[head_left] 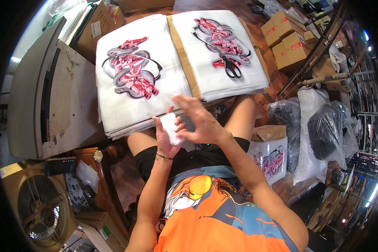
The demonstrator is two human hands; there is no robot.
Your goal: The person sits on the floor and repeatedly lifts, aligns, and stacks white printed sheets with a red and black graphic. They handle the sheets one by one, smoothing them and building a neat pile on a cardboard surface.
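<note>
My left hand (165, 144) is closed around a small white pad of what look like paper slips or labels (169, 126), held upright over my lap. Just beside it is my right hand (206, 124), its fingers spread and slightly blurred; nothing shows in its grip. Two stacks of white sheets lie in front of me. The left stack (164, 46) and the right stack (185, 29) both carry a red lettering and grey snake print on top. Black-handled scissors (231, 69) rest on the right stack's print.
Brown cardboard (184, 63) shows between the stacks. Left stands a grey-edged panel (33, 84), with a fan (42, 208) and a phone (60, 166) nearer me. Right are cartons (292, 48), plastic-wrapped bundles (311, 138) and a packed bag with the same print (277, 157).
</note>
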